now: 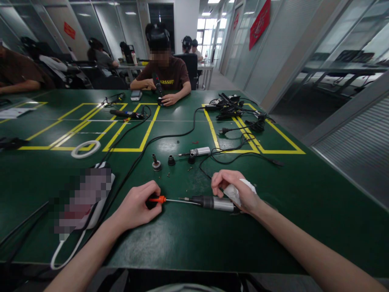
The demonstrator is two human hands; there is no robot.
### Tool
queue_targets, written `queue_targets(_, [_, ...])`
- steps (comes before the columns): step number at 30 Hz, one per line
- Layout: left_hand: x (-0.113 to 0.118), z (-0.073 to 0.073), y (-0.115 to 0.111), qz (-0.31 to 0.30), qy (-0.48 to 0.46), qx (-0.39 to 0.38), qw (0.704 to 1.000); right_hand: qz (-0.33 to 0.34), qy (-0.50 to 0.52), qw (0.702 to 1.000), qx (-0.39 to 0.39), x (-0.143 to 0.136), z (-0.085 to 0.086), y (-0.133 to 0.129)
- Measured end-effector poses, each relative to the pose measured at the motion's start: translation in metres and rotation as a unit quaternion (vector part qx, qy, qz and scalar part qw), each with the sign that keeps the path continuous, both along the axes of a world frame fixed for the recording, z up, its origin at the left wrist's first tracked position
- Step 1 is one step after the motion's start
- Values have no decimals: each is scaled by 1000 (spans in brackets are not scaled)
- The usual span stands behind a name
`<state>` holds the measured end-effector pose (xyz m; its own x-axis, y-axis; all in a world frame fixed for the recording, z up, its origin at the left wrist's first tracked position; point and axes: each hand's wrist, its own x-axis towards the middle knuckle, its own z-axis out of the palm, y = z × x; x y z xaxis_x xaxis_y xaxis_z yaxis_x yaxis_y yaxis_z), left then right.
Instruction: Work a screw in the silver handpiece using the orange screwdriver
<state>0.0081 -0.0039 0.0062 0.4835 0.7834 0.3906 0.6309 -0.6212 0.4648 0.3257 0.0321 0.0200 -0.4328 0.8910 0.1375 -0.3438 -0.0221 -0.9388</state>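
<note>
My left hand [140, 205] pinches the orange handle of a screwdriver [159, 199], whose thin metal shaft points right. The shaft's tip reaches a silver and black cylindrical power tool [217, 203] on the green table; whether they touch I cannot tell. My right hand [240, 188] is curled around a crumpled white tissue [233, 194], over the rear end of that tool. Whether the hand touches the tool is hidden. Beyond my hands lie a round metal part with a stem [156, 164], a small black cap [171, 161] and another silver tool body [199, 151].
Tiny screws [168, 174] lie scattered on the table. To the left are a blurred phone-like item [86, 198] with a white cable and a tape roll [86, 149]. A cable pile [229, 106] sits far right. Across the table a person [174, 75] holds a black tool.
</note>
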Motion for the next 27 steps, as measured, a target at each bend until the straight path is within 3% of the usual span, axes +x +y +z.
queue_targets(15, [0, 2, 1, 10, 5, 51, 999, -1, -14, 1000, 5, 0, 0, 0])
queue_targets(27, [-1, -1, 2, 10, 21, 5, 1000, 3, -29, 1000, 3, 0, 1, 0])
